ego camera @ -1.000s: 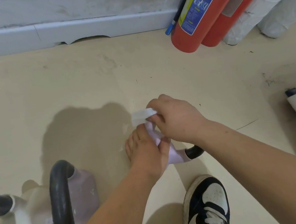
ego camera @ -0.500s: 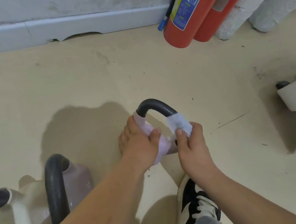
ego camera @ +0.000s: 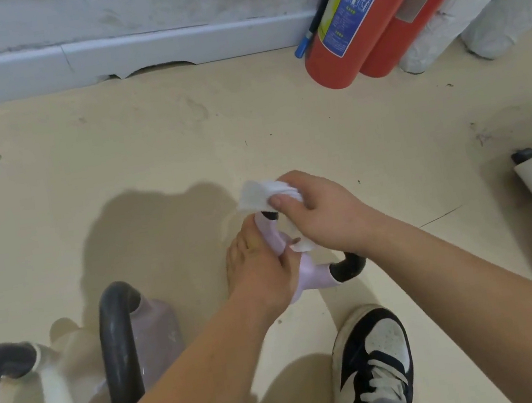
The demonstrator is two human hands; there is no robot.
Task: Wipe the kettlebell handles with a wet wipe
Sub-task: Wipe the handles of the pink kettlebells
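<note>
Beige floor (ego camera: pixel 147 157) below white wall (ego camera: pixel 125 8); left fingers (ego camera: pixel 238 253) grip kettlebell (ego camera: pixel 310 279), right fingers (ego camera: pixel 279 201) pinch wipe (ego camera: pixel 257 195).

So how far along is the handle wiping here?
Done: nothing shows as finished. In hand: the left hand steadies the purple kettlebell while the right hand holds the wipe on its handle. Left: the next kettlebell and the white kettlebell at lower left, both untouched.

A scuffed beige floor (ego camera: pixel 151 139) is running up to a rough whitish wall (ego camera: pixel 124 5) with a chipped white baseboard (ego camera: pixel 172 46). Two red cylindrical fire extinguishers (ego camera: pixel 365 20) and pale wrapped rolls (ego camera: pixel 460 6) are standing beside it.
</note>
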